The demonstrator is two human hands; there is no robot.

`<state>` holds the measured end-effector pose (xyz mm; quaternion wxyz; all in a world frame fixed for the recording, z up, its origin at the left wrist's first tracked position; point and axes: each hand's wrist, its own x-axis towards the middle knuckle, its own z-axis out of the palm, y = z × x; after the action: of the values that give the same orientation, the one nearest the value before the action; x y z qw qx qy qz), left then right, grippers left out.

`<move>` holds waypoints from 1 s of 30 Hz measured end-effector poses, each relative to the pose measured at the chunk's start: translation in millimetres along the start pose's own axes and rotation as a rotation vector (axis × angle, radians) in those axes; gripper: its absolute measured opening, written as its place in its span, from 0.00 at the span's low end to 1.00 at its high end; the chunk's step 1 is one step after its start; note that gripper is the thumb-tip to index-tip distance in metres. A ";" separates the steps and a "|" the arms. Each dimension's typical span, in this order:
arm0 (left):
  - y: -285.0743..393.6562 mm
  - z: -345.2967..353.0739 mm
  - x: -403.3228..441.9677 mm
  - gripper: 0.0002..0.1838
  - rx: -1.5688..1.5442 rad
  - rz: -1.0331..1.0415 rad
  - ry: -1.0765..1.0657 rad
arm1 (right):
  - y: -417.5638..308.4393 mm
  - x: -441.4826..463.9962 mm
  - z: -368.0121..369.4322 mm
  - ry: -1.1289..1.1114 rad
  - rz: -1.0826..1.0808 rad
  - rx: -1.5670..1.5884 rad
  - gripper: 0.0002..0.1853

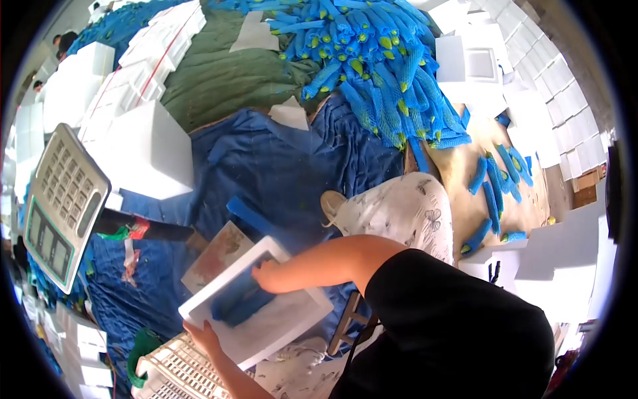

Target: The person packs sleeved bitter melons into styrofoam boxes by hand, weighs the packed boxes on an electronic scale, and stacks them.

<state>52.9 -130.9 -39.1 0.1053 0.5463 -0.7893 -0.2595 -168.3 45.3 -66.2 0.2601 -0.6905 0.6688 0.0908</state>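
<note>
A white foam box [292, 319] is tilted in front of me, partly resting over a cream plastic crate [174, 369]. My left hand [205, 338] grips its near left rim, thumb up along the wall. Inside lie blue-netted long vegetables [234, 300], slightly blurred, on the box floor. Reaching over the far rim, my right hand [271, 276] is down in the box with fingers curled against one of the netted vegetables; its fingertips are partly hidden.
A weighing scale [63, 206] stands at the left on a dark post. Beyond lies a large heap of blue-netted vegetables [372, 60] with green tips; several loose ones [495, 183] lie at the right. White foam boxes [146, 149] stand stacked on both sides. Blue cloth [252, 159] covers the floor.
</note>
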 end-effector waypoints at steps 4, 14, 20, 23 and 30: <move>-63.3 6.6 -4.8 0.40 -0.011 0.002 0.168 | 37.1 -114.2 -114.7 0.428 -0.627 0.033 0.06; 111.9 122.2 -56.5 0.34 0.410 0.477 -0.056 | 431.5 -278.6 80.6 0.606 1.627 0.620 0.28; 53.8 143.5 -52.3 0.36 0.157 0.274 -0.328 | 494.1 -241.2 128.3 0.875 1.902 0.548 0.39; 85.3 129.2 -64.0 0.36 0.251 0.169 -0.401 | 473.1 -248.6 138.0 0.771 1.798 0.376 0.38; 102.9 121.4 -67.6 0.36 0.322 0.073 -0.455 | 514.7 -219.7 137.9 0.801 2.009 0.417 0.36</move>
<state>-59.1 -5.5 -79.5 -0.1537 0.4549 -0.8429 -0.2427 -656.9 319.5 -201.6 -0.0565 0.2460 0.9639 -0.0843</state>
